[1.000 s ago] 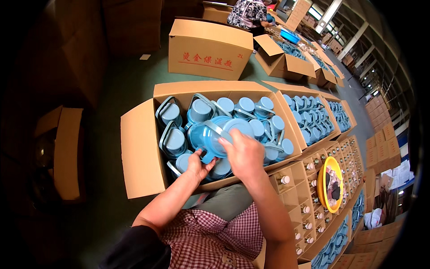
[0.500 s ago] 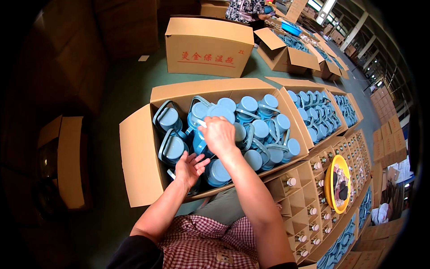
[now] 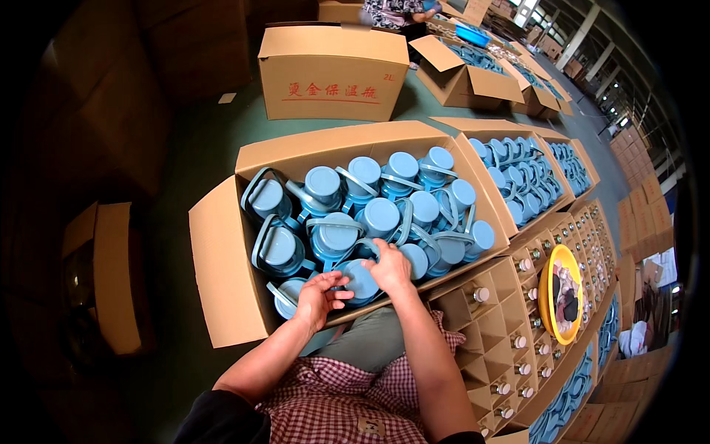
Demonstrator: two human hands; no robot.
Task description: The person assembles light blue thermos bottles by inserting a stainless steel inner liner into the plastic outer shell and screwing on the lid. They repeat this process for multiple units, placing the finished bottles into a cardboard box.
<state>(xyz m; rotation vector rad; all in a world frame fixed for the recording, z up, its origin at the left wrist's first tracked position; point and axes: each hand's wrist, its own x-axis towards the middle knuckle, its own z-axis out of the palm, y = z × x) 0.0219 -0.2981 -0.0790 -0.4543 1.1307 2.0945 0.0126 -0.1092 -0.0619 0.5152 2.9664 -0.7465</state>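
Blue thermos flasks with round lids and strap handles stand upright in rows in an open cardboard box (image 3: pixel 220 274) before me. My right hand (image 3: pixel 390 269) is at the near row, its fingers bent round the handle and lid edge of one thermos flask (image 3: pixel 360 284). On the other side of that lid is my left hand (image 3: pixel 319 299), palm turned inward, fingers apart and slightly curled, tips close to the lid. Just beyond, another thermos flask (image 3: pixel 335 232) has its handle lying across the lid. A flask with a tilted lid (image 3: pixel 287 297) sits in the near left corner.
On the right, a divided carton (image 3: pixel 484 322) holds capped bottle-like pieces, with a yellow basin (image 3: pixel 545 300) resting on top. More boxes of blue flasks (image 3: pixel 523 181) stand beyond. A large carton (image 3: pixel 329 70) is across the floor. Another person (image 3: pixel 392 13) is at the top edge.
The thermos flask held by my right hand now stands among the others, released. My right hand has moved down and right to a near-row flask. My left hand has shifted slightly down.
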